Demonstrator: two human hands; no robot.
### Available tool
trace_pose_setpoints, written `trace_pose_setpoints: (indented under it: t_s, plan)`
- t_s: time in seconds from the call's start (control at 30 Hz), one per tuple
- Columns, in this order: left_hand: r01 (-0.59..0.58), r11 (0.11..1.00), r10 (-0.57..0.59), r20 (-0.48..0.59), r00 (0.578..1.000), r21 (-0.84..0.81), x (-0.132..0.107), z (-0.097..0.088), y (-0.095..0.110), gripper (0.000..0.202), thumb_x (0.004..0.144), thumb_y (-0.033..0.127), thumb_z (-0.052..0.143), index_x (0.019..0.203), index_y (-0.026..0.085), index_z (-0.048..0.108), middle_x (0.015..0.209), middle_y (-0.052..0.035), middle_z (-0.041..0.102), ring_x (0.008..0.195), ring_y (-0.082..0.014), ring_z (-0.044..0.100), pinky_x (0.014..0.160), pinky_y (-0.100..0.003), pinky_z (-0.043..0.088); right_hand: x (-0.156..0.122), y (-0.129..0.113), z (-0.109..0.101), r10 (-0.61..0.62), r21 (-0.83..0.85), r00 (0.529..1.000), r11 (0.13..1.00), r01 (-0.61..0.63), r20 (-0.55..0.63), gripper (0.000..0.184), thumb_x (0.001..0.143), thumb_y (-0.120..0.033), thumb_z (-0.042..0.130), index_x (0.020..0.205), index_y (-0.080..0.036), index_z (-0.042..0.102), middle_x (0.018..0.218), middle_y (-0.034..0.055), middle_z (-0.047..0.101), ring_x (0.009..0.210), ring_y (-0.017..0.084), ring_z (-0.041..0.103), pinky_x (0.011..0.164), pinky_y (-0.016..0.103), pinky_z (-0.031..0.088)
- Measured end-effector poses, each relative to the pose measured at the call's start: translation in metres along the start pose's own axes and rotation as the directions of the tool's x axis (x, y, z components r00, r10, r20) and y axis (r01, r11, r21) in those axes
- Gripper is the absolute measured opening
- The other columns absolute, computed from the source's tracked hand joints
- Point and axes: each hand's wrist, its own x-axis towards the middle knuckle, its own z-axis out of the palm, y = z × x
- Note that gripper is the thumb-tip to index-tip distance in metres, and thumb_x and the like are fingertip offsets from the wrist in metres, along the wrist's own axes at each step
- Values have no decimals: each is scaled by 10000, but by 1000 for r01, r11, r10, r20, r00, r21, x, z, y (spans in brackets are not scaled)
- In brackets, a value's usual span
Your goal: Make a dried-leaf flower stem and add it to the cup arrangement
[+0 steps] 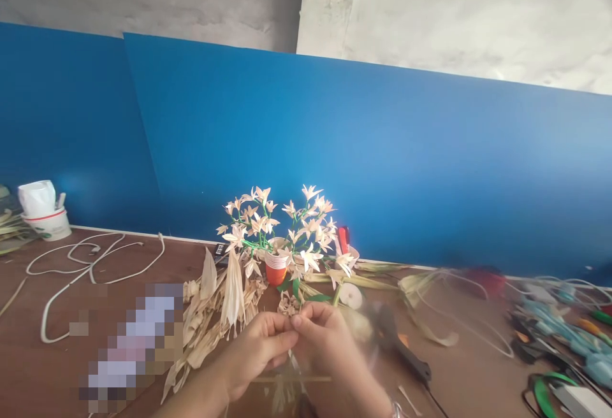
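My left hand (258, 349) and my right hand (322, 338) meet at the fingertips low in the middle of the view, both pinched closed on a small pale piece of dried husk (290, 321). Thin husk strips (287, 387) hang and lie below my hands. Just beyond them stands an orange paper cup (276, 270) holding a bouquet of cream husk flowers (282, 223) on green stems. A heap of dried corn husks (215, 313) lies to the left of my hands on the brown table (57, 367).
A black glue gun (399, 341) lies right of my hands. White cords (81, 268) loop across the left table. A white cup and bowl (43, 211) sit far left. Scissors, tape and tools (564, 335) clutter the right. A blue panel (382, 150) backs the table.
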Motion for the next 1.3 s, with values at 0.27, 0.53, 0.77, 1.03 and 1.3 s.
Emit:
trace_pose_setpoints:
  t_s: [0.27,0.53,0.77,1.03,1.3]
  plan:
    - [30,995,-22,-90,996,96,2,-1,1,342,599,473,758,635,139,694,546,6,579,444,-73,311,468,-239,172,0,-1,0,-9,-120,995,993,-3,-97,465,522,-535,796,551,-185,490,432,-45,513,374,82,433,391,202,286]
    - [31,999,-26,-145,989,32,6,-3,-8,307,547,358,807,627,155,591,613,16,608,602,-134,510,566,-228,343,2,10,-2,-78,-260,981,965,30,-176,403,567,-455,781,551,-167,499,482,-50,474,466,76,396,457,202,288]
    - [-56,933,182,-330,926,357,17,-11,-11,205,592,339,732,696,175,666,648,4,602,573,-147,467,568,-252,344,4,-8,-8,-242,-334,911,934,126,-334,437,607,-540,732,535,-186,486,495,-40,465,489,99,397,478,224,327]
    - [141,990,-134,-255,958,8,10,-6,-9,488,690,654,585,673,168,623,480,54,451,406,-61,200,438,-224,91,-2,1,-8,-620,-723,780,577,379,-86,222,775,-255,615,572,-208,535,608,-10,526,590,146,497,556,259,402]
    - [192,979,-200,-153,968,-65,13,-12,-8,322,568,396,733,586,168,507,450,102,370,406,-32,207,457,-223,59,-4,12,-9,-416,-683,863,543,489,287,129,706,-102,645,695,-227,675,1041,55,613,951,217,591,825,333,454]
